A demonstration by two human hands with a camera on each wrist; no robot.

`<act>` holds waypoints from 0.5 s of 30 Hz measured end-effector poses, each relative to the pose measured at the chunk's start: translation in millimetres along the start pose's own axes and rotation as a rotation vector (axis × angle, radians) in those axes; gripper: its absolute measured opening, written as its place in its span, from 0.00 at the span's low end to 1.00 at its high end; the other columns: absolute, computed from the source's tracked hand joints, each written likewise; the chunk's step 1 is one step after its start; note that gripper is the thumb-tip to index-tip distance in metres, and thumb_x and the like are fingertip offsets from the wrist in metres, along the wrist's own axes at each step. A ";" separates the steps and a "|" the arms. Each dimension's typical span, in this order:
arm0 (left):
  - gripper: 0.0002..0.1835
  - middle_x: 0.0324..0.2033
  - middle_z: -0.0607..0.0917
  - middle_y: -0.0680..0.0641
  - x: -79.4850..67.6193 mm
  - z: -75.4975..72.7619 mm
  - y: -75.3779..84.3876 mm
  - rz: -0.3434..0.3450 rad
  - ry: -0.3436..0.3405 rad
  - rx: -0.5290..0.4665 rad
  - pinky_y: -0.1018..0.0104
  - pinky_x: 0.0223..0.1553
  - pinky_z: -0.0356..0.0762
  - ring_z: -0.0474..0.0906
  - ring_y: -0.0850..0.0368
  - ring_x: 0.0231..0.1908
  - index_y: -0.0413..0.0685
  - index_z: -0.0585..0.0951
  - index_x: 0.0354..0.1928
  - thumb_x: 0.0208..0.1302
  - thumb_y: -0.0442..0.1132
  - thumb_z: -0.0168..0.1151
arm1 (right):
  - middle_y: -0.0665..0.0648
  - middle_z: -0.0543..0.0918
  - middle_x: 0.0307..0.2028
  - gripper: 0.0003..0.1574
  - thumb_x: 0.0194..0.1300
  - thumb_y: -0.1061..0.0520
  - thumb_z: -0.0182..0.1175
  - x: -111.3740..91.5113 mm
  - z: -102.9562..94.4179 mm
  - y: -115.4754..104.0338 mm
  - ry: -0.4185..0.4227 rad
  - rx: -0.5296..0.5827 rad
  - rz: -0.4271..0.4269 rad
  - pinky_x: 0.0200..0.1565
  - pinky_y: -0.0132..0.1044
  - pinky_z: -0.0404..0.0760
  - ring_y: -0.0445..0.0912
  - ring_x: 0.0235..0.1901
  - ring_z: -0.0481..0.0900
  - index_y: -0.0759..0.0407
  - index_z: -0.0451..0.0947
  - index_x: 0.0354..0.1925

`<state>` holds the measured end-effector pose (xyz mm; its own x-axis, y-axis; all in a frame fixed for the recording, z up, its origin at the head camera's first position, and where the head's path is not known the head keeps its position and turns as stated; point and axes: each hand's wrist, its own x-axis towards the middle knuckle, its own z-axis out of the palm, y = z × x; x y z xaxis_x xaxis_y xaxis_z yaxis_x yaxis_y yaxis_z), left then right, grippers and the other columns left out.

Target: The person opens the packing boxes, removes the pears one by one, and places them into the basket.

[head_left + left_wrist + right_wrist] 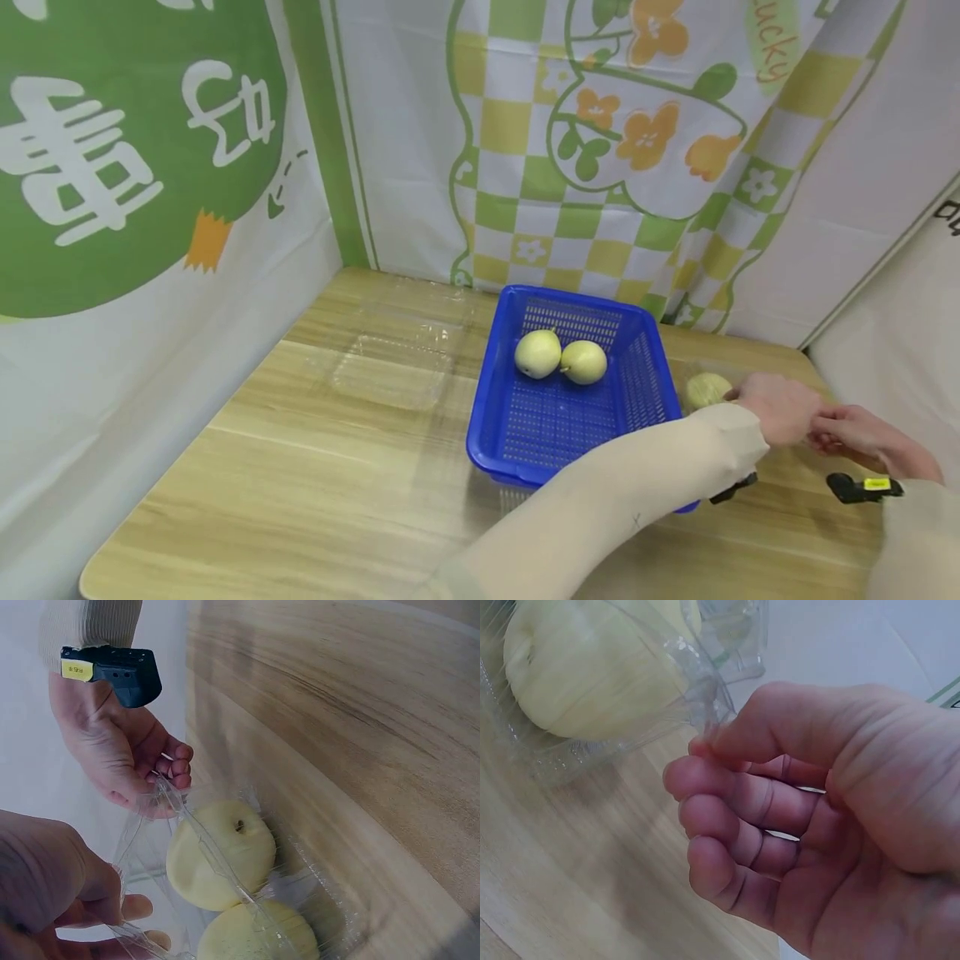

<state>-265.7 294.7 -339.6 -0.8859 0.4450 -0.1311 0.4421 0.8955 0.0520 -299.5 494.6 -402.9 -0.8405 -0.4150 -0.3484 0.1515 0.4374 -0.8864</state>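
Observation:
A clear plastic box [341, 922] with pale yellow pears [221, 855] in it stands right of the blue basket [486, 417]. In the left wrist view two pears show through the plastic. My right hand [802, 795] pinches the box's edge at a corner between thumb and forefinger, its other fingers curled. My left hand [780, 408] grips the same edge farther along, thumb on one side and fingers on the other. In the head view the left hand and forearm hide most of the box, leaving one pear [707, 389] visible.
Two pears [537, 354] lie side by side in the back of the blue basket. Left of it, a second clear plastic box [390, 371] sits on the wooden table [300, 492]. Printed cloth [405, 150] hangs behind the table, with white sheeting at both sides.

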 end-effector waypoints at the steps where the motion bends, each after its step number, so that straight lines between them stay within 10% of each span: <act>1: 0.08 0.46 0.76 0.73 -0.2 -0.1 -0.5 0.003 0.004 0.007 0.45 0.35 0.77 0.74 0.64 0.48 0.82 0.76 0.44 0.64 0.56 0.53 | 0.47 0.79 0.27 0.18 0.70 0.63 0.43 0.2 -0.1 -0.6 -0.007 0.006 -0.005 0.35 0.34 0.80 0.37 0.28 0.76 0.51 0.78 0.30; 15: 0.08 0.45 0.77 0.72 1.6 -3.7 -3.9 -0.006 0.008 -0.015 0.45 0.32 0.77 0.75 0.63 0.46 0.82 0.77 0.42 0.66 0.56 0.50 | 0.47 0.81 0.30 0.18 0.71 0.62 0.44 -0.3 1.0 -0.1 0.014 0.052 -0.047 0.36 0.34 0.80 0.38 0.31 0.78 0.48 0.79 0.34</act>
<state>-269.3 292.0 -336.3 -0.8895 0.4400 -0.1231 0.4351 0.8980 0.0657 -298.7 493.9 -403.0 -0.8546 -0.4224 -0.3022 0.1386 0.3753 -0.9165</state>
